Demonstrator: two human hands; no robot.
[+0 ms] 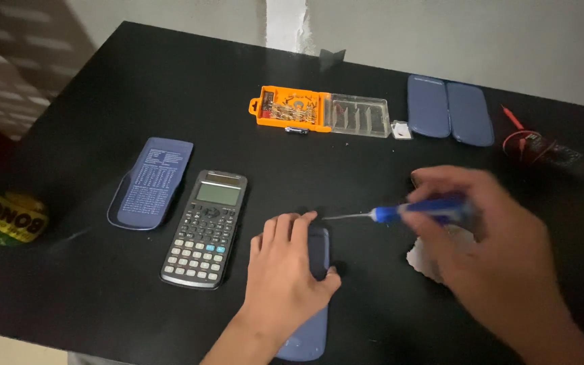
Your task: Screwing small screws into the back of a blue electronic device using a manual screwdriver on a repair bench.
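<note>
My left hand (284, 270) lies flat on a dark blue calculator (313, 318) that rests face down on the black table (136, 88), gripping its sides. My right hand (491, 243) holds a blue-handled screwdriver (400, 213), its thin metal tip pointing left toward the top edge of that calculator, just above my left fingers. The right hand is blurred.
A grey calculator (205, 228) lies face up left of my left hand, beside a blue slide cover (150, 182). At the back sit an orange bit case (319, 112), two blue covers (449, 110) and red probe leads (532, 142). White paper (427, 260) lies under my right hand.
</note>
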